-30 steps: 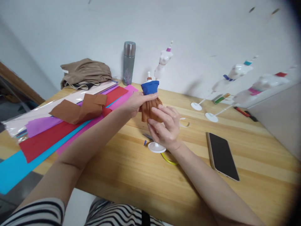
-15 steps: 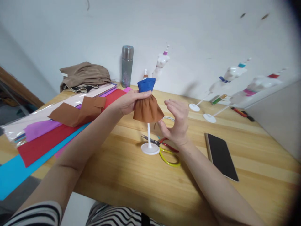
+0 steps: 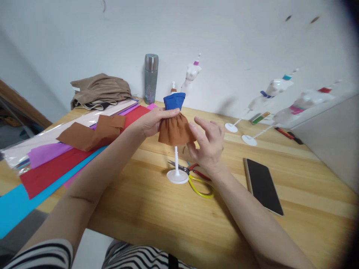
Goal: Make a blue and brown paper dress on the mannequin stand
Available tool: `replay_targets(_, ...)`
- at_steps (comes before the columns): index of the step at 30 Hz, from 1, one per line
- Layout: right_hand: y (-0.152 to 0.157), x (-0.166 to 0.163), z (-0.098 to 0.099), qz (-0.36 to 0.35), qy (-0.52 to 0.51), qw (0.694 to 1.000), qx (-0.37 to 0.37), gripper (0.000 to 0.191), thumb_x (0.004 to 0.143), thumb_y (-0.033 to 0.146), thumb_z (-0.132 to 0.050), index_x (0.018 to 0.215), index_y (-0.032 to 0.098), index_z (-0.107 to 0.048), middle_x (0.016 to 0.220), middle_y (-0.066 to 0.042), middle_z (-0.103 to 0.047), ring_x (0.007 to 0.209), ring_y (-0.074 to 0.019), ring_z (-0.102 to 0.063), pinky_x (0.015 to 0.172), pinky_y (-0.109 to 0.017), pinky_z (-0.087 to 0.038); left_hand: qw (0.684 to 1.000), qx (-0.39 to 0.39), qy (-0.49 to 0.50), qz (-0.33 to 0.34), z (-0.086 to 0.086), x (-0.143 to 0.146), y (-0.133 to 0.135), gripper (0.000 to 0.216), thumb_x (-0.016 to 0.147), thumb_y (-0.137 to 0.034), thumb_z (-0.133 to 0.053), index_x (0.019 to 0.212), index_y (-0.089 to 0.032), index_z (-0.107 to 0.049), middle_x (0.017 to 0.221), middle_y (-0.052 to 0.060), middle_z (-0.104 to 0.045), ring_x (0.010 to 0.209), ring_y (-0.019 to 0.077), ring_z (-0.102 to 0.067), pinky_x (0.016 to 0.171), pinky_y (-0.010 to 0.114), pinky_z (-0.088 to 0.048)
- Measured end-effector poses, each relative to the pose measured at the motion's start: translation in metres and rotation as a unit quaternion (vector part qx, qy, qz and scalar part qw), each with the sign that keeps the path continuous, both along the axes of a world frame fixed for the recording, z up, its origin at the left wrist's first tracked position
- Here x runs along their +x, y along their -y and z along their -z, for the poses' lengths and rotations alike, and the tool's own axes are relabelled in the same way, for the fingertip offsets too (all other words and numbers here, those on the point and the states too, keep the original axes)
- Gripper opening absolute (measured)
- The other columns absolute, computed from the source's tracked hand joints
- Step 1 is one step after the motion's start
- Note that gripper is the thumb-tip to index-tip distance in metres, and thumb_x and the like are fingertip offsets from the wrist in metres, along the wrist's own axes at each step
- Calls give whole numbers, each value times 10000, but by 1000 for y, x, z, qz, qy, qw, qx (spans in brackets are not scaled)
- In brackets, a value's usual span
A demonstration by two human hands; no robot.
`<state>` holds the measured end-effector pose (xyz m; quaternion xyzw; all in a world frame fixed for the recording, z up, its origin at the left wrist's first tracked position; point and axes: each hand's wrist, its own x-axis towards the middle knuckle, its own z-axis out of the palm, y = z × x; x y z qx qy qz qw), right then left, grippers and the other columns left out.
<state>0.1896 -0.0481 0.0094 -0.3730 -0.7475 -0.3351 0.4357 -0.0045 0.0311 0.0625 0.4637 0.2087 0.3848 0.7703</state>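
A small white dress-form mannequin [image 3: 176, 176] stands upright in front of me, wearing a blue paper top [image 3: 174, 101] and a gathered brown skirt [image 3: 177, 131]. My left hand [image 3: 157, 121] pinches the mannequin at the waist, its thumb over the seam between top and skirt. At the skirt's right edge is my right hand [image 3: 209, 144], fingers apart and curved, thumb and index close to the hem; whether they touch it I cannot tell. Scissors [image 3: 200, 183] with red and yellow handles lie behind the base, partly hidden by it.
Crepe paper sheets [image 3: 56, 170] and brown pieces [image 3: 92, 134] cover the table's left side, with folded brown cloth [image 3: 101, 89] behind. A thermos [image 3: 151, 78] stands at the back. More mannequins [image 3: 277, 87] are behind and to the right. A black phone [image 3: 263, 185] lies on the right.
My right hand has shifted slightly, its index finger coming down and in against the skirt's right side. My left hand keeps its hold at the waist.
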Motion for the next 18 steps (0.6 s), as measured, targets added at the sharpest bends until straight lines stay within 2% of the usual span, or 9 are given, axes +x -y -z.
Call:
replay_targets(5,2,0,0,-49,-28,998,13,478,914,81,-558,1321,324,-611,1256,-90,-703,1160,-273,-657,961,-479,-512,1000,8,-24,-11,1,2,4,29,857,-166,-712,876,-155,-693,823,36,-761,805,164,-717,873,285,-534)
replay_targets(9,3,3,-1,-98,-50,994,26,488,888,114,-606,1335,310,-622,1260,-79,-709,1144,-293,-662,955,-510,-518,999,13,-36,-28,1,4,4,55,833,-220,-749,838,-177,-714,832,26,-765,815,180,-724,882,297,-541)
replay_targets(13,1,1,2,-66,-43,997,27,567,884,100,-619,1378,372,-572,1378,-61,-642,1241,-294,-608,992,-497,-522,998,-28,-56,-7,0,4,4,131,905,-210,-666,817,-134,-726,822,58,-769,782,161,-707,872,294,-538)
replay_targets(18,0,0,4,-87,-24,995,49,412,848,71,-658,1182,312,-659,1298,-57,-675,1181,-282,-640,939,-467,-565,997,-44,-59,2,1,5,3,164,906,-237,-674,808,-119,-732,799,76,-760,796,166,-698,855,288,-530)
